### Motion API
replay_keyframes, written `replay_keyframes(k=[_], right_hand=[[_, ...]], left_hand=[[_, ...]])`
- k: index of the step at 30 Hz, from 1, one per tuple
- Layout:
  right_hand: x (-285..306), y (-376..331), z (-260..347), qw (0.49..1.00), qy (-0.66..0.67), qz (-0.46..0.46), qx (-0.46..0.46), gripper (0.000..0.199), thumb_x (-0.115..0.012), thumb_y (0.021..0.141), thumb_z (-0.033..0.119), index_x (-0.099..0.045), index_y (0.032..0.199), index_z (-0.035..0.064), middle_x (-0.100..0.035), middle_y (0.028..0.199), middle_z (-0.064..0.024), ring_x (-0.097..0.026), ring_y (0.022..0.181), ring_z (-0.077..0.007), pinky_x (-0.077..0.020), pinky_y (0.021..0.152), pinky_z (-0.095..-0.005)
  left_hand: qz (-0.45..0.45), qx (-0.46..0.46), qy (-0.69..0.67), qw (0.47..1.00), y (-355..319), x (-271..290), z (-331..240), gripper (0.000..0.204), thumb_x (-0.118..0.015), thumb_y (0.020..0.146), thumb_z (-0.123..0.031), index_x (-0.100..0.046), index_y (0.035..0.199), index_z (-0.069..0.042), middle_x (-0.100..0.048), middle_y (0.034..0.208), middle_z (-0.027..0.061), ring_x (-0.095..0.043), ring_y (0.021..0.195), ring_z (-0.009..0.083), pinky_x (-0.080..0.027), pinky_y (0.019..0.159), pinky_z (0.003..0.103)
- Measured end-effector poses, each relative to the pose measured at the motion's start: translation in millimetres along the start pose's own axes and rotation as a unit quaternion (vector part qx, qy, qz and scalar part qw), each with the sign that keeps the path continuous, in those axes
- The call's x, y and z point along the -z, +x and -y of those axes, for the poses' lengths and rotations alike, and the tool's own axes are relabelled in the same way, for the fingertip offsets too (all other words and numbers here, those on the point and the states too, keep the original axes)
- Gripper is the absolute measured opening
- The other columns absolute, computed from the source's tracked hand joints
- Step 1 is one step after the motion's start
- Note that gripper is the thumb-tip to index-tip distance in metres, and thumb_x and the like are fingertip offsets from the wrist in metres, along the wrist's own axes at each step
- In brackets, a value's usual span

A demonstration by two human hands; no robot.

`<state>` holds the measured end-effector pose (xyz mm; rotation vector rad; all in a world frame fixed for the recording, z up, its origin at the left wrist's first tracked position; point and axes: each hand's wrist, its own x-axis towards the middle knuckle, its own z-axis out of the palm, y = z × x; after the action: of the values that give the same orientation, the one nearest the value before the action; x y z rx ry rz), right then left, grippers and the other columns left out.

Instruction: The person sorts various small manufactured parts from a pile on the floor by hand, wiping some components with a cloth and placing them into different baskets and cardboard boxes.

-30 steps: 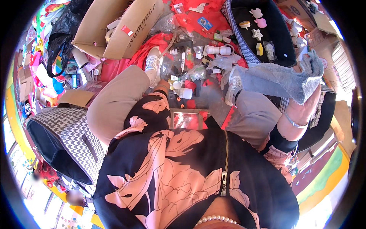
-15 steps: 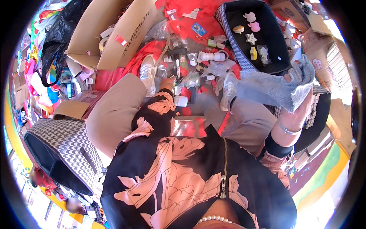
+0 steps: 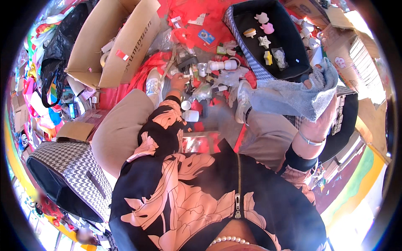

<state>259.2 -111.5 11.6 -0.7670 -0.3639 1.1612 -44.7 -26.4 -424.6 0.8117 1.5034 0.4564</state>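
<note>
My left hand (image 3: 179, 80) reaches down between my knees into a heap of small plastic bottles and packets (image 3: 209, 77) on the red floor covering. Its fingertips touch a small white piece, but the grip is too small to make out. My right hand (image 3: 320, 119), with a thin bangle at the wrist, is raised at the right and grips a grey knitted cloth (image 3: 289, 98). The cloth drapes leftward over my right knee. A white cup-like tub (image 3: 190, 116) lies just below my left hand.
A black bin with a checked rim (image 3: 234, 29) holds several pastel shaped pieces at the top. An open cardboard box (image 3: 121, 42) and a black bag (image 3: 58, 50) are at upper left. A houndstooth bin (image 3: 67, 175) stands at lower left, with more cartons (image 3: 356, 46) at right.
My left arm has stretched forward and the hand has gone down into the heap. My right hand keeps hold of the grey cloth and has shifted slightly right.
</note>
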Motion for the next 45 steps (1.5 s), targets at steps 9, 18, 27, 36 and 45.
replay_keyframes(k=[9, 18, 27, 36, 45], right_hand=[[26.1, -4.2, 34.5, 0.995, 0.050, -0.084, 0.034, 0.026, -0.040, 0.093, 0.024, -0.054, 0.105, 0.0047, -0.062, 0.090, -0.0141, -0.062, 0.074, -0.0279, -0.0534, 0.063, -0.0419], [33.8, -21.4, 51.2, 0.992, 0.055, -0.098, 0.065, 0.026, -0.042, 0.092, 0.022, -0.053, 0.106, 0.0031, -0.061, 0.092, -0.0131, -0.061, 0.075, -0.0256, -0.0532, 0.063, -0.0374], [46.4, -24.0, 57.8, 0.990, 0.036, -0.101, 0.091, 0.032, -0.041, 0.092, 0.023, -0.050, 0.115, 0.0032, -0.058, 0.104, -0.0115, -0.059, 0.083, -0.0234, -0.0514, 0.067, -0.0351], [42.6, -25.3, 59.8, 0.989, 0.070, -0.128, 0.012, 0.040, -0.043, 0.091, 0.023, -0.041, 0.126, 0.0032, -0.054, 0.112, -0.0095, -0.053, 0.078, -0.0171, -0.0420, 0.058, -0.0263], [-6.4, -31.3, 36.0, 0.990, -0.056, -0.130, 0.015, 0.033, -0.050, 0.090, 0.036, -0.060, 0.079, 0.0064, -0.056, 0.068, 0.0005, -0.054, 0.063, -0.0104, -0.0435, 0.061, -0.0226]], left_hand=[[0.323, 0.097, -0.296, 0.894, -46.6, 9.4, -71.2, 0.033, -0.061, 0.076, -0.009, -0.050, 0.107, -0.010, -0.061, 0.097, 0.0125, -0.060, 0.091, 0.0284, -0.050, 0.081, 0.047], [0.231, 0.083, -0.139, 0.959, -46.2, -72.1, -92.6, 0.016, -0.069, 0.073, -0.013, -0.056, 0.083, -0.013, -0.060, 0.078, 0.0032, -0.060, 0.070, 0.0186, -0.049, 0.058, 0.036], [-0.001, -0.289, 0.500, 0.817, -35.2, -157.7, -130.1, 0.019, -0.056, 0.076, -0.018, -0.062, 0.093, -0.012, -0.059, 0.102, 0.0131, -0.054, 0.101, 0.0316, -0.044, 0.082, 0.045], [0.024, -0.213, 0.684, 0.697, -10.0, -161.3, -113.3, 0.033, -0.057, 0.078, -0.023, -0.057, 0.111, -0.016, -0.052, 0.114, 0.0089, -0.047, 0.111, 0.0262, -0.041, 0.083, 0.048], [0.223, -0.018, 0.102, 0.969, -26.9, -97.0, -112.9, 0.043, -0.068, 0.072, -0.033, -0.060, 0.106, -0.008, -0.063, 0.088, 0.0045, -0.059, 0.081, 0.0181, -0.045, 0.070, 0.034]])
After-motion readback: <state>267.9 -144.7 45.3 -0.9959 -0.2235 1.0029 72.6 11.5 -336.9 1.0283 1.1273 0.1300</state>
